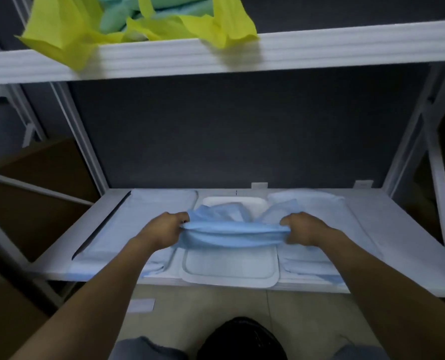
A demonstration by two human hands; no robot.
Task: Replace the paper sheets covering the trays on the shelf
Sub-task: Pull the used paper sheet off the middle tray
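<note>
– At the front edge of the lower shelf [60, 271], middle position: what are the hands doing?

– Both are gripping the blue sheet [231, 231]. The left hand [161, 229] is clenching its left end, fingers curled round the bunched paper. The right hand [304, 229] is doing the same at the right end. The sheet is hanging gathered between them, above the middle tray [229, 280].

– Why gathered, not flat?

– Judgement: a crumpled sheet is coming off, not going on. Bunching is keeping the thin paper from dragging over the neighbours.

– Tray state?

– Its white near half is lying bare and poking slightly over the front edge. White is also showing at the far end, behind the paper. The covered left tray [161, 203] and covered right tray [317, 203] are sitting just beside it, pale blue, reaching toward the back edge.

– Where is fresh stock sitting?

– Probably on the upper shelf [320, 45]. Yellow sheets [60, 37] are draping over its front edge and green sheets [114, 19] are lying behind them. Which colour is meant for this tray, I cannot tell.

– Anything below?

– A black bag [242, 339] is sitting on the floor before the shelf. It is likely waiting for discards, but that is a guess.

– Progress?

– Early, by my reading: one tray is being stripped and two are waiting.

– Risk?

– The sheet's right end seems to be brushing the right tray's cover, so lifting could be pulling that one askew.
</note>
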